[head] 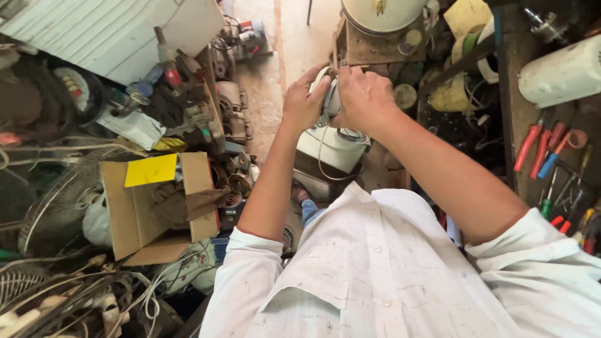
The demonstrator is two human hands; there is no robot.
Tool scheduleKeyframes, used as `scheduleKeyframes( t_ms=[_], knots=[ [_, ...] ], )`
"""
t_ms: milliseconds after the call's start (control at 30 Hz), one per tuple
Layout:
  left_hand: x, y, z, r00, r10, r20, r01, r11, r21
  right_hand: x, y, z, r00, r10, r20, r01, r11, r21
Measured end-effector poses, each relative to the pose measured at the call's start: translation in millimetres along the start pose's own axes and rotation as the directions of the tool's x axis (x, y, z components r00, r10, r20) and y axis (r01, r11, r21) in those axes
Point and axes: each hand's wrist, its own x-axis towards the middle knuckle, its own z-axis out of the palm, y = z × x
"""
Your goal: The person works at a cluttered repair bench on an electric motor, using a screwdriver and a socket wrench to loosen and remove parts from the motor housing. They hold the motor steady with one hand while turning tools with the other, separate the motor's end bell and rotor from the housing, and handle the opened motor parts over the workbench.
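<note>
Both my hands are raised in front of me over a cluttered workshop floor. My left hand (303, 103) and my right hand (363, 97) together grip a small grey-white part (330, 100), with a thin white wire looping down from it. Most of the part is hidden between my fingers. Below the hands stands a white round appliance body (332, 147). My white shirt fills the lower frame.
An open cardboard box (134, 213) with a yellow sheet sits at left among fan grilles, cables and motor parts. Pliers and screwdrivers with red, blue and green handles (551, 156) lie on a bench at right. A white cylinder (560, 72) and a round lid (382, 12) lie beyond.
</note>
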Motion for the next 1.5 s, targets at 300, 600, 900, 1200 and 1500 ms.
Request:
scheduleKeyframes(
  t_ms=[300,600,900,1200,1500],
  knots=[
    [0,-3,3,0.995,0.076,-0.057,-0.068,0.988,0.142,-2,-6,-2,1.0,0.021,-0.002,-0.021,0.999,-0.031],
    [4,1,4,0.995,-0.091,-0.037,0.093,0.994,0.051,-28,14,-15,0.997,0.057,-0.043,-0.061,0.992,-0.111],
    [1,4,5,0.997,-0.082,-0.009,0.082,0.996,0.046,-94,53,11,0.933,0.082,-0.351,-0.033,0.989,0.143],
    [-12,-1,-5,0.982,0.133,-0.133,-0.139,0.989,-0.04,-122,65,95,0.827,0.354,-0.436,-0.009,0.785,0.619],
    [-159,-26,35,0.872,-0.453,0.183,0.472,0.685,-0.555,-126,66,154,0.718,0.403,-0.568,0.262,0.599,0.757]
  ],
)
